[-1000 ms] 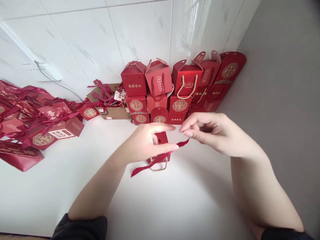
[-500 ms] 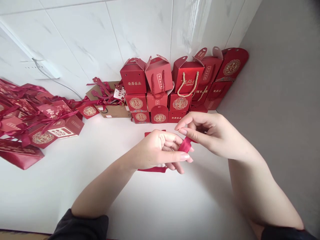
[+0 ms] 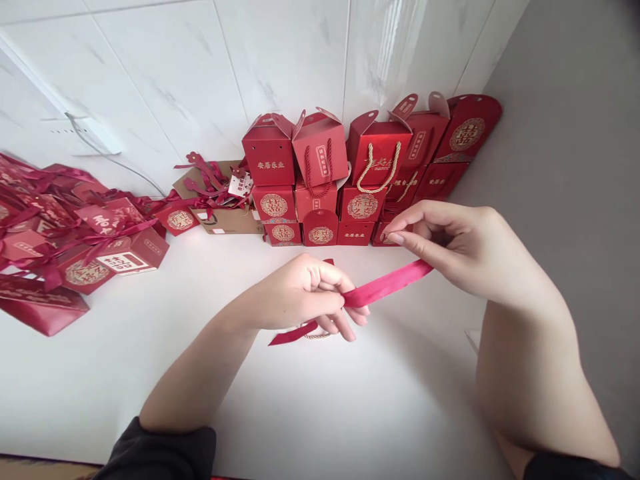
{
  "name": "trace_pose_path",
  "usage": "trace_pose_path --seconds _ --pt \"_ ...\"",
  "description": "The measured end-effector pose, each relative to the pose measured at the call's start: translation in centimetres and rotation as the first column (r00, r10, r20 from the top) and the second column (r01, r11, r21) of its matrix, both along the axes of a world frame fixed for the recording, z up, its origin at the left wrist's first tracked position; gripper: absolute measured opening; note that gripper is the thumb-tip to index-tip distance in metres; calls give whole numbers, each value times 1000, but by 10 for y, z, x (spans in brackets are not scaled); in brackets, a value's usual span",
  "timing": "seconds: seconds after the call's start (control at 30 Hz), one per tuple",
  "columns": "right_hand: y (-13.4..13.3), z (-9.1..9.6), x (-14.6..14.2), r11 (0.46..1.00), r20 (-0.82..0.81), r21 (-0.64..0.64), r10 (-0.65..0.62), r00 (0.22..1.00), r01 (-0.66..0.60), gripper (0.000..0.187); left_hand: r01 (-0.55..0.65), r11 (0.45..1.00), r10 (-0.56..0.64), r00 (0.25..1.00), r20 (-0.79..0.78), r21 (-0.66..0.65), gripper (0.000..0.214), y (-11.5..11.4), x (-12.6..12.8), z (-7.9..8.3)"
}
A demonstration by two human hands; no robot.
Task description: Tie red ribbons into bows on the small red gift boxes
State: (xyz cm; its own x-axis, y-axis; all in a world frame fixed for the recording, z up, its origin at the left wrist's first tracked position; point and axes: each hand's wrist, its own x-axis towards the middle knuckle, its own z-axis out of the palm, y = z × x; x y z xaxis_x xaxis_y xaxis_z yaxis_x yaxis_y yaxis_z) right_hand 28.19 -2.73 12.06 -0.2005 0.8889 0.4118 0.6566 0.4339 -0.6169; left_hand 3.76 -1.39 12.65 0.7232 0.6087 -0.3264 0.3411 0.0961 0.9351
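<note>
A dark pink ribbon stretches between my two hands above the white table. My left hand pinches it between thumb and fingers, and a loose ribbon end pokes out below that hand. My right hand, higher and farther right, is closed on the other stretch of ribbon with thumb and forefinger together. Under my left hand lies something mostly hidden; a bit of twisted cord and a small red corner show at its edges.
Stacked red gift boxes stand against the tiled wall. Left of them is an open cardboard box with ribbons and tags. A heap of ribbon-tied red boxes covers the table's left side. A grey panel borders the right.
My right hand has moved right and up, away from my left hand, drawing out a longer stretch of ribbon. The loose end below my left hand has shifted and hangs at an angle.
</note>
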Motion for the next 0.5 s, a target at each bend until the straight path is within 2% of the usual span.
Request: trace_pose_path --seconds 0.33,0.5 --pt "3 4 21 959 125 130 -270 955 254 10 59 996 -56 997 -55 61 22 0 -10 7" --pt "7 1 35 921 161 157 -380 911 356 9 134 964 -116 989 -89 232 27 7 -12 7"
